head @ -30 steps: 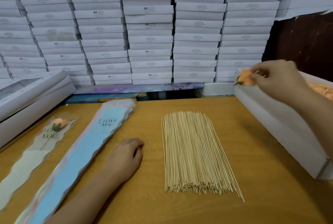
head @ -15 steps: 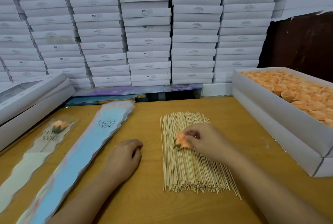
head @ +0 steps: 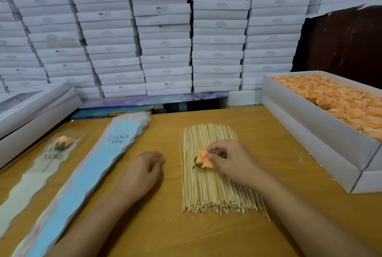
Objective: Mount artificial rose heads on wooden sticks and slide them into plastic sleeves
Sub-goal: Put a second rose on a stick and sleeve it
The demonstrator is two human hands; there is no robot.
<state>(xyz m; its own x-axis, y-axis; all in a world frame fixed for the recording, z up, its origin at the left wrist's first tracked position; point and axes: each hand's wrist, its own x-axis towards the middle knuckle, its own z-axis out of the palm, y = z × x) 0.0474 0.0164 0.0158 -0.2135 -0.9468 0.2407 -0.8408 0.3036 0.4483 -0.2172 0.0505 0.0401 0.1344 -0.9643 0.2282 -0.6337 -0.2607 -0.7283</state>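
One finished rose [head: 63, 142] lies sleeved at the left of the bench [head: 279, 153], and my right hand [head: 231, 159] pinches the next rose head [head: 203, 160] over the sticks [head: 215, 186] mid-frame, unmounted, while my left hand [head: 142, 172] rests loosely curled, holding nothing.

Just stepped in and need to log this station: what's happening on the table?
A person is assembling artificial roses. The right hand pinches an orange fabric rose head over the pile of thin wooden sticks; no stick is picked yet. The left hand rests on the wooden table beside a stack of blue "I LOVE YOU" plastic sleeves. One sleeved rose lies finished at far left.
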